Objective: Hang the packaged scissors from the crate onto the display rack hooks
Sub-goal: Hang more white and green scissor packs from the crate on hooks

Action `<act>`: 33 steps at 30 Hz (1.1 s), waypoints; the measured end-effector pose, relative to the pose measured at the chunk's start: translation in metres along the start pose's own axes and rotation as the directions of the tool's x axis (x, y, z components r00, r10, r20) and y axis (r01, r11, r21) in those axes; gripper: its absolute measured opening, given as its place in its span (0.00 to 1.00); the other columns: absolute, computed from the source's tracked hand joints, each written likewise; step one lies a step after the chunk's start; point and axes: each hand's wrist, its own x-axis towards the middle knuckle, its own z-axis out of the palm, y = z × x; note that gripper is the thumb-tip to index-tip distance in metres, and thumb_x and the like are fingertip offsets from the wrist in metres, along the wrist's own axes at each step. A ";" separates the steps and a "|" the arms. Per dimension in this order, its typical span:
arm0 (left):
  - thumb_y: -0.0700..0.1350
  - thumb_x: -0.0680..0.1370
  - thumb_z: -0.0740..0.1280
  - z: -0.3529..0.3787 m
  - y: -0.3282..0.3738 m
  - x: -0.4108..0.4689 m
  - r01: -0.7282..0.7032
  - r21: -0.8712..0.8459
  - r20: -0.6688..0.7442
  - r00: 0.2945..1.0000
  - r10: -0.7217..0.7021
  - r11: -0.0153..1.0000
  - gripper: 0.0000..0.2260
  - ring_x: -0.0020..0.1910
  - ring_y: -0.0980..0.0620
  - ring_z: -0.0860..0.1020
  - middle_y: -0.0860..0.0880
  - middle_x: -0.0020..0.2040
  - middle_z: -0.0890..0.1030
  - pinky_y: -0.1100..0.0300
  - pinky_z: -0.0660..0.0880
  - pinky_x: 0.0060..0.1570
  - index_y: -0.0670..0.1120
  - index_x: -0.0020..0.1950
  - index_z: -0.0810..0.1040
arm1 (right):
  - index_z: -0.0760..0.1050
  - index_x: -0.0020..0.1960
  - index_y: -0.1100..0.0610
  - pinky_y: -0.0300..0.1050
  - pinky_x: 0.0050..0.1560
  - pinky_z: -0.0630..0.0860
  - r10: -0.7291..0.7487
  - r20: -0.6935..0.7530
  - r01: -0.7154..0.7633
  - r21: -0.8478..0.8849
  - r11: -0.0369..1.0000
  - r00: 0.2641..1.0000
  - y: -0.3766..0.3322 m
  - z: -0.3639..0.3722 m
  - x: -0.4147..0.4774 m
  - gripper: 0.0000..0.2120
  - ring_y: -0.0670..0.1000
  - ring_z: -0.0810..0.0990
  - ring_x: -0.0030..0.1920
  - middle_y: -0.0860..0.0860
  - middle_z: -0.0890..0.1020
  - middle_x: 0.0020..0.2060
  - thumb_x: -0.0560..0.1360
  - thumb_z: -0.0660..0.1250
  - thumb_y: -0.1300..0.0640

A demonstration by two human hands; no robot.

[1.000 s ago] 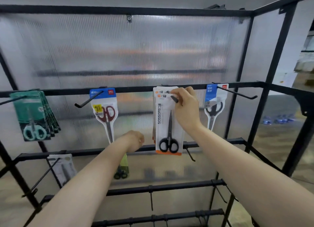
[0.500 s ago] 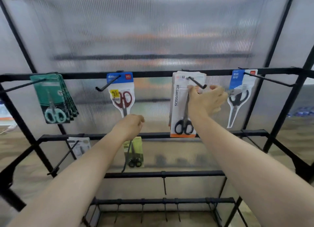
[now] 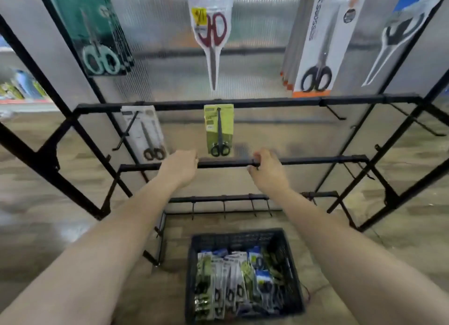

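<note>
A black plastic crate (image 3: pixel 239 235) stands on the floor under the rack, with several packaged scissors (image 3: pixel 230 284) standing in it. My left hand (image 3: pixel 181 167) and my right hand (image 3: pixel 268 171) hover side by side in front of a lower rack bar (image 3: pixel 223 164), fingers loosely curled, holding nothing. The white pack with black-handled scissors (image 3: pixel 323 45) hangs on the upper row, right of the middle. Below it, a green pack (image 3: pixel 219 130) and a grey pack (image 3: pixel 147 132) hang on the second row.
The upper row also carries teal packs (image 3: pixel 97 33), a red-handled pair (image 3: pixel 211 33) and a blue-topped pack (image 3: pixel 401 33). Bare hooks (image 3: pixel 336 113) stick out on the right and along the bottom bar (image 3: pixel 223 199). The black rack frame surrounds the space.
My right hand let go of the white pack, which stays on its hook. Both hands dropped to the lower bar, and my view tilted down so the crate shows.
</note>
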 end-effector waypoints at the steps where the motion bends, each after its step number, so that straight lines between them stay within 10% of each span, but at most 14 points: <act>1: 0.45 0.81 0.54 0.017 -0.009 -0.004 -0.004 -0.003 0.077 0.997 0.005 1.000 0.15 0.56 0.40 0.76 0.40 0.59 0.77 0.49 0.74 0.54 0.42 0.64 0.72 | 0.67 0.66 0.59 0.49 0.60 0.70 0.027 0.054 -0.026 -0.020 0.999 0.998 0.009 0.016 -0.007 0.19 0.57 0.72 0.62 0.56 0.71 0.64 0.77 0.64 0.56; 6: 0.44 0.82 0.54 0.104 -0.041 -0.028 0.071 -0.015 0.388 0.920 -0.060 0.997 0.18 0.59 0.41 0.75 0.41 0.64 0.74 0.49 0.74 0.57 0.43 0.72 0.64 | 0.65 0.67 0.57 0.49 0.57 0.72 0.121 0.261 -0.092 -0.121 0.988 0.958 0.060 0.089 -0.035 0.19 0.56 0.72 0.62 0.55 0.71 0.64 0.78 0.63 0.55; 15: 0.42 0.82 0.55 0.307 -0.084 -0.056 0.103 -0.094 0.498 0.866 -0.043 0.990 0.27 0.69 0.42 0.66 0.43 0.76 0.56 0.51 0.68 0.64 0.48 0.78 0.46 | 0.65 0.69 0.56 0.51 0.58 0.73 0.251 0.396 -0.159 -0.250 0.955 0.884 0.194 0.249 -0.066 0.20 0.56 0.70 0.64 0.54 0.70 0.66 0.79 0.62 0.53; 33: 0.39 0.78 0.57 0.741 -0.172 0.017 0.131 0.155 0.670 0.715 -0.202 0.979 0.15 0.58 0.42 0.75 0.40 0.63 0.73 0.56 0.70 0.51 0.41 0.64 0.71 | 0.68 0.66 0.60 0.49 0.54 0.73 0.129 0.527 -0.007 -0.226 0.974 0.840 0.446 0.632 -0.039 0.18 0.60 0.72 0.60 0.59 0.73 0.62 0.77 0.61 0.58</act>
